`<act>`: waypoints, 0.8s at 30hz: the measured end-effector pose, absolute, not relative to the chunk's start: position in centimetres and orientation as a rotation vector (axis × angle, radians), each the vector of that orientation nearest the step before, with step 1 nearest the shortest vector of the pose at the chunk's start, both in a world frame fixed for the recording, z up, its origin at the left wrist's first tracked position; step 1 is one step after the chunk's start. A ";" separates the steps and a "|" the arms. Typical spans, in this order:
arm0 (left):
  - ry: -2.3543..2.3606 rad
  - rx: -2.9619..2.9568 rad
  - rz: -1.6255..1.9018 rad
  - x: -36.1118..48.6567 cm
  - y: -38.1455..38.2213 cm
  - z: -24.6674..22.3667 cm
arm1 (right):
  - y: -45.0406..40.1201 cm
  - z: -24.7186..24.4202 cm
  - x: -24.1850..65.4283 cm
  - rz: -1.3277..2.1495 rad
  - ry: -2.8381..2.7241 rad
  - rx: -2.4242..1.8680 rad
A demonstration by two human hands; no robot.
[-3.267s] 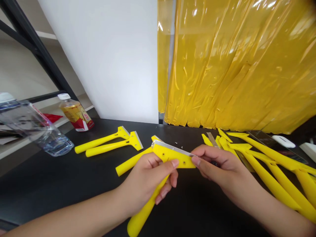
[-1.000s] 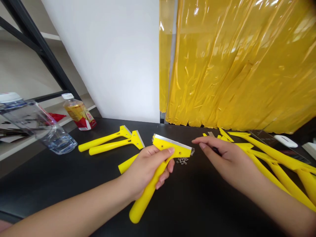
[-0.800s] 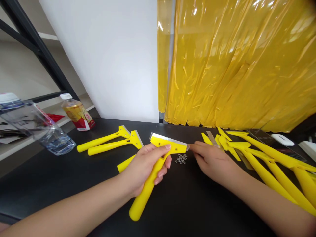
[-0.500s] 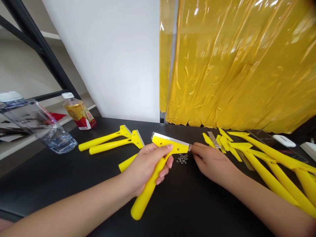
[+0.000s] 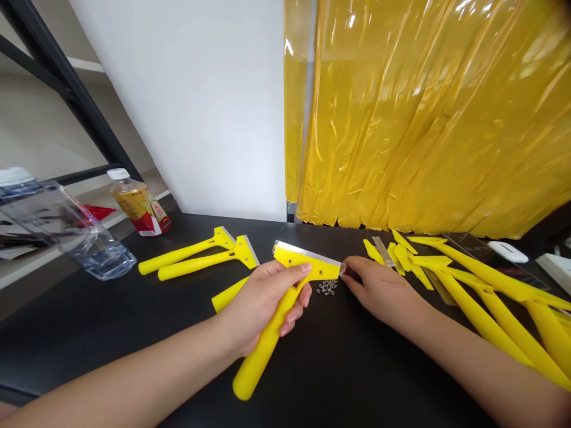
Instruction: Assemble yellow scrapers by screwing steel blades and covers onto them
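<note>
**Black table [image 5: 98, 309]: scraper [image 5: 307, 267] gripped in left hand [image 5: 263, 303]**

Loose scrapers [image 5: 486, 321] lay off to the right. Left fingers closed firmly round the neck, scraper head just beyond tiny washers [image 5: 328, 288]. Right fingers [image 5: 352, 276] reached the blade [image 5: 307, 253] end, grip unclear. Steady hold suited careful blade work.

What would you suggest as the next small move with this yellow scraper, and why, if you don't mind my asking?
I'd probably have the right hand pick one of the small metal fasteners off the black table: they lie just below its fingertips, while the left hand already grips the yellow scraper with its metal blade along the head.
</note>
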State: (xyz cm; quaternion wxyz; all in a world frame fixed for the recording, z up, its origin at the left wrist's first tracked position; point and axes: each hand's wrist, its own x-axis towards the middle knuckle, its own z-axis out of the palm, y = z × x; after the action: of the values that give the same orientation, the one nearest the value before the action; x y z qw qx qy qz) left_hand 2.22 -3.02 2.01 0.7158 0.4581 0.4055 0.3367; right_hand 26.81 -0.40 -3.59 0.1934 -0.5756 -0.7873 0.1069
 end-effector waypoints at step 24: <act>0.777 1.059 0.747 1.8 -3.0 1.9 | -4.4 0.7 24.7 2.021 -0.940 -0.716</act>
State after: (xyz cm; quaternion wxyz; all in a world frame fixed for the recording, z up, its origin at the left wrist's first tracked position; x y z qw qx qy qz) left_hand 1.82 -2.96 1.93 0.7277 0.4807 0.3527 0.3390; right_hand 24.68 -4.41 0.68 0.3895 -0.2818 -0.3699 0.7950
